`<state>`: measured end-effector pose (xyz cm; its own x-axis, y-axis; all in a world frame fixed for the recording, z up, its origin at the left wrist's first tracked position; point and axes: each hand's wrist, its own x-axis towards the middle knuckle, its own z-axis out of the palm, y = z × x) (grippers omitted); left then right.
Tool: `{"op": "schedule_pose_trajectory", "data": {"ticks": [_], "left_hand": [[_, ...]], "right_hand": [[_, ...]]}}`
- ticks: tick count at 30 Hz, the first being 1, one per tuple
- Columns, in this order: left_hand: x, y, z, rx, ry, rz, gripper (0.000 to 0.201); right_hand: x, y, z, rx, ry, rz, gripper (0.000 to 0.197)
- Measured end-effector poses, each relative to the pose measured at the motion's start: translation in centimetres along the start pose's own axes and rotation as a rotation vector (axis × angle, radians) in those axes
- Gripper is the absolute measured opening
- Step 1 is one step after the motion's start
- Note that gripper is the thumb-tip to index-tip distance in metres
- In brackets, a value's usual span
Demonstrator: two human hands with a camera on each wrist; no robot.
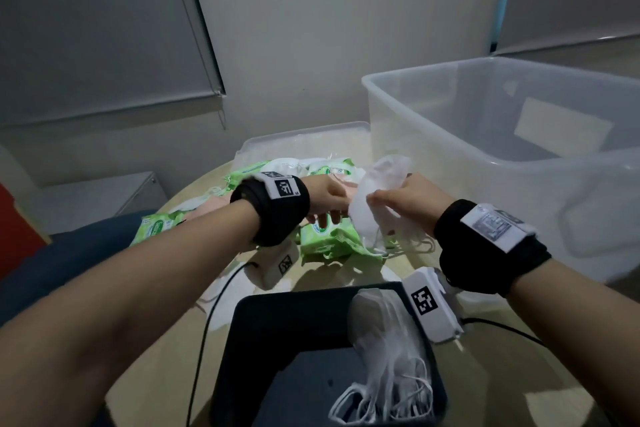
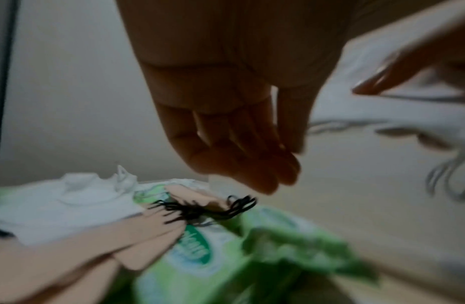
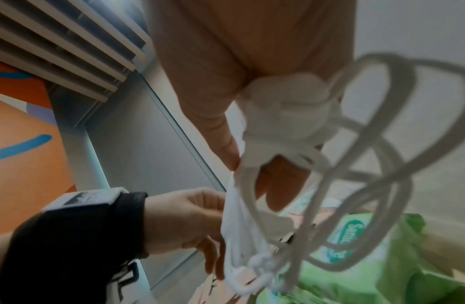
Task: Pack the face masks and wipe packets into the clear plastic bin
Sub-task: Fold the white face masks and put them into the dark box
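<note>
Head view giving the whole layout: right hand (image 1: 403, 204) gripping a bunch of white face masks (image 1: 363, 215) above the round table (image 1: 485, 340), left hand (image 1: 325, 201) reaching in just beside them, fingers pointing down. Clear plastic bin (image 1: 450, 135) standing at the right rear of the table, well apart from the green wipe packets (image 1: 329, 239) lying under both hands; more packets and masks spreading toward the left edge. Nearest the camera, a black tray (image 1: 277, 340) holding further white masks (image 1: 388, 357).

Left wrist view, blurred, showing the left hand's fingers (image 2: 252, 156) hanging straight and close together, holding nothing, over beige masks with black ear loops (image 2: 195, 207) lying on a green packet, a detail lost from the head.

Right wrist view revealing the grip itself: thumb and fingers (image 3: 226, 142) pinching the folded mask edges, white ear loops (image 3: 382, 144) dangling in wide rings, the left hand touching the hanging fabric from the side.
</note>
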<state>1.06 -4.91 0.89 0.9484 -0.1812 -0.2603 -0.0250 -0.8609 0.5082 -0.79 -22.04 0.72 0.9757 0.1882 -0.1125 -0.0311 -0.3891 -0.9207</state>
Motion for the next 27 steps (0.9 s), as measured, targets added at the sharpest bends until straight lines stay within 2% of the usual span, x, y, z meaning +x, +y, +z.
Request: {"op": "schedule_pose_trajectory", "data": {"ticks": [1, 4, 6, 8, 10, 13, 17, 20, 22, 26, 27], "left_hand": [[0.2, -0.4, -0.1, 0.131, -0.080, 0.019, 0.019], [1.1, -1.1, 0.8, 0.339, -0.270, 0.018, 0.001], [1.6, -1.3, 2.2, 0.394, -0.353, 0.032, 0.020], [2.0, -1.3, 3.6, 0.450, -0.395, 0.108, 0.037], [2.1, -0.9, 4.9, 0.551, -0.385, 0.192, 0.045], [2.0, -0.1, 6.7, 0.715, -0.358, 0.242, 0.041], [1.6, -0.3, 8.2, 0.775, -0.309, 0.243, 0.043], [1.5, -0.4, 8.0, 0.727, -0.283, 0.299, 0.048], [1.5, -0.5, 7.8, 0.715, -0.281, 0.277, 0.034], [1.4, -1.8, 7.3, 0.689, -0.221, 0.219, 0.004], [1.2, -1.9, 6.8, 0.645, -0.181, 0.178, 0.015]], "right_hand": [[0.2, 0.3, 0.0, -0.006, -0.003, 0.018, 0.005], [1.5, 1.4, 0.1, -0.048, 0.008, 0.069, 0.029], [1.9, 2.0, 0.2, -0.086, 0.003, 0.077, 0.035], [2.2, 2.3, 0.4, -0.092, -0.010, 0.075, 0.033], [2.4, 2.5, 0.5, -0.077, -0.011, 0.075, 0.034], [2.6, 2.7, 0.6, -0.089, -0.007, 0.066, 0.038], [2.7, 3.0, 0.6, -0.079, -0.006, 0.054, 0.031], [2.7, 3.1, 0.6, -0.054, -0.005, 0.054, 0.027], [2.7, 3.0, 0.6, -0.056, -0.004, 0.066, 0.026], [2.5, 2.9, 0.3, -0.080, 0.017, 0.093, 0.035], [2.4, 2.8, 0.2, -0.083, 0.027, 0.101, 0.036]]}}
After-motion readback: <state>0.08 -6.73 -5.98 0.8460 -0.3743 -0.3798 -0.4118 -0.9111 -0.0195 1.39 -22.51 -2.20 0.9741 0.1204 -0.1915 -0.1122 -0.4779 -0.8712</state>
